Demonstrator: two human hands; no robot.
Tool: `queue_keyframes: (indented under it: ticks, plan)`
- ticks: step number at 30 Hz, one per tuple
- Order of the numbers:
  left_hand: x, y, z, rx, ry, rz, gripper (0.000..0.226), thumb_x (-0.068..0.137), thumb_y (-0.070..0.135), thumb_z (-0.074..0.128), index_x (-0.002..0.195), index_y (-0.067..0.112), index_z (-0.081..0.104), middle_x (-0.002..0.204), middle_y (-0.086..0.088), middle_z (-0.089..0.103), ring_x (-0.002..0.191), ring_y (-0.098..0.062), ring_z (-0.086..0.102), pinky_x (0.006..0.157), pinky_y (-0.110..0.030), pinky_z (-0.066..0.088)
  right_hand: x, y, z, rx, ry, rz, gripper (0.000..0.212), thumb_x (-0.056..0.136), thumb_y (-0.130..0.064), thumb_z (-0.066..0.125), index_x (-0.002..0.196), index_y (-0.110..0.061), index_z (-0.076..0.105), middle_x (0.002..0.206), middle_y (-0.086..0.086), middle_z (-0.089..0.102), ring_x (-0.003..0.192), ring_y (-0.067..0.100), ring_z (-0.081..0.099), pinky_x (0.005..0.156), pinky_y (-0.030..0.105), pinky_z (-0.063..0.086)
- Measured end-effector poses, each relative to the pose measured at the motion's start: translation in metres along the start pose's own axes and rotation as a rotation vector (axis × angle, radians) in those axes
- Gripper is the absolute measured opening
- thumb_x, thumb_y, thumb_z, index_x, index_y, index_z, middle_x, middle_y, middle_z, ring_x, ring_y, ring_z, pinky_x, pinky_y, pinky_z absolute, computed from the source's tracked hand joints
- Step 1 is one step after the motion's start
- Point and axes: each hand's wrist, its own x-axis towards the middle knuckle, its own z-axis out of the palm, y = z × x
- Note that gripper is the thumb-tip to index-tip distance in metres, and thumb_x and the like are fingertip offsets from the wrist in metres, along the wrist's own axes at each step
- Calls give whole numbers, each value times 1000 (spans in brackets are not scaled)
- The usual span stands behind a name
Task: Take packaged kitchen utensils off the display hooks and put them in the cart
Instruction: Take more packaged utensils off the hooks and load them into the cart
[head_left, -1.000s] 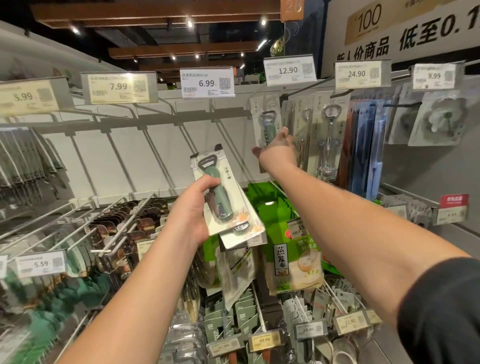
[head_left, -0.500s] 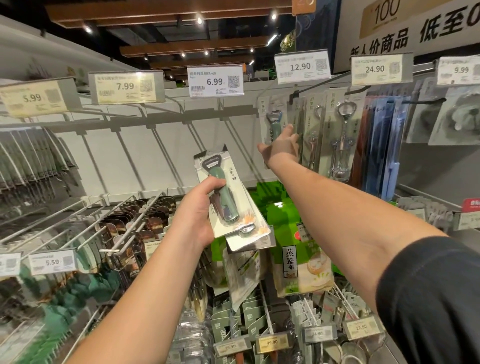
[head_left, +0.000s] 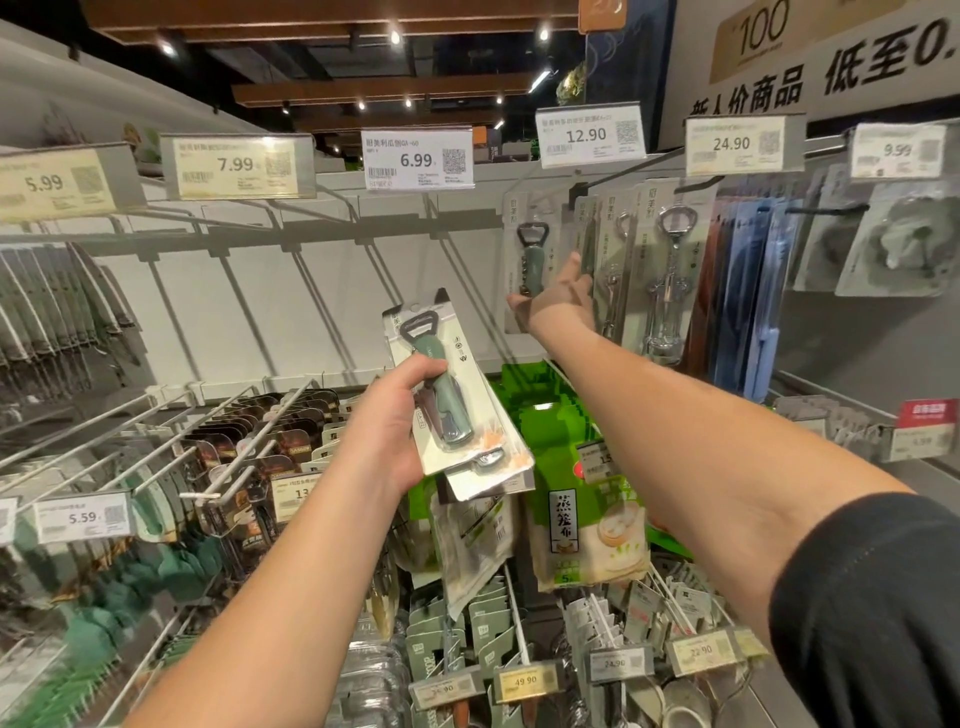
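Note:
My left hand (head_left: 395, 415) is shut on a small stack of carded packages (head_left: 457, 395); the front one holds a green-handled bottle opener. It is held up at chest height in front of the shelves. My right hand (head_left: 558, 301) reaches up to a matching bottle opener package (head_left: 532, 244) hanging on the hook (head_left: 597, 179) under the 12.90 tag (head_left: 589, 136). Its thumb and fingers are spread over the lower part of that package, which still hangs on the hook. No cart is in view.
Corkscrew packages (head_left: 670, 270) hang just right of my right hand, then blue and brown packs (head_left: 748, 291). Bare white hooks (head_left: 249, 431) stick out at the lower left. A green bagged product (head_left: 587, 519) and more hanging goods fill the rows below.
My right hand stays at the hanging bottle opener package and its fingers have spread wider. My left hand keeps its packages at about the same place.

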Motion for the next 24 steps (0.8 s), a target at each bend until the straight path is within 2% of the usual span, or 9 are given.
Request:
queue_keyframes:
  ticks: [4, 6, 8, 10, 12, 14, 18, 21, 24]
  plan:
    - [-3, -2, 3, -11, -8, -17, 5, 92, 10, 61, 95, 8, 64, 85, -10, 70, 83, -31, 70, 82, -51, 58, -9, 3, -11, -11, -29, 1, 104, 95, -54, 57, 157, -18, -18, 167, 13, -9, 151, 37, 16, 117, 51, 32]
    - [-5, -4, 3, -11, -9, -23, 4, 93, 10, 60, 95, 8, 64, 84, -10, 70, 80, -30, 70, 81, -49, 58, -22, 7, -18, 1, -44, -47, 95, 98, -46, 56, 159, -13, -10, 167, 12, -7, 147, 33, 27, 115, 48, 34]
    - [-7, -7, 3, 5, -5, -11, 4, 93, 9, 59, 94, 9, 63, 77, -8, 69, 75, -27, 69, 80, -48, 58, -43, 14, -26, 92, -59, -126, 85, 96, -45, 58, 159, -9, 13, 163, 14, 17, 128, 28, 49, 106, 45, 44]
    - [-9, -9, 3, 20, -8, 8, 7, 93, 7, 59, 98, 9, 63, 77, -7, 67, 74, -27, 67, 84, -50, 57, -75, 21, -34, 187, -118, -204, 73, 93, -48, 59, 152, -15, 32, 148, 8, 45, 120, 26, 57, 100, 41, 47]
    - [-9, -11, 3, 29, -18, 31, 10, 93, 4, 58, 100, 8, 63, 77, -8, 67, 73, -26, 66, 87, -50, 54, -109, 30, -42, 230, -223, -279, 64, 92, -53, 59, 146, -23, 41, 135, -3, 55, 116, 18, 60, 103, 42, 47]
    - [-7, -15, 3, 26, -38, 47, 16, 92, -1, 57, 104, 8, 62, 77, -9, 68, 71, -25, 67, 84, -50, 56, -144, 38, -50, 195, -322, -336, 63, 92, -56, 59, 146, -29, 41, 129, -11, 55, 113, 11, 60, 100, 38, 49]
    - [-6, -23, 6, 14, -35, 27, 30, 92, -5, 58, 120, 6, 56, 83, -16, 74, 71, -32, 74, 56, -49, 61, -185, 48, -45, 171, -445, -376, 68, 86, -54, 69, 144, -35, 41, 120, -20, 56, 98, -3, 61, 79, 25, 53]
    - [-4, -31, 12, 53, -1, 37, 36, 88, -7, 64, 121, 6, 57, 84, -12, 76, 70, -26, 75, 53, -38, 59, -190, 51, -34, 135, -409, -394, 79, 81, -52, 75, 147, -29, 39, 134, -12, 50, 114, 5, 56, 95, 28, 48]
    - [-2, -37, 15, 76, -22, 42, 38, 88, -4, 66, 125, 7, 62, 100, -12, 76, 76, -22, 75, 57, -32, 60, -190, 52, -28, 56, -331, -383, 85, 81, -49, 76, 150, -26, 33, 138, -1, 41, 126, 16, 51, 95, 28, 42]
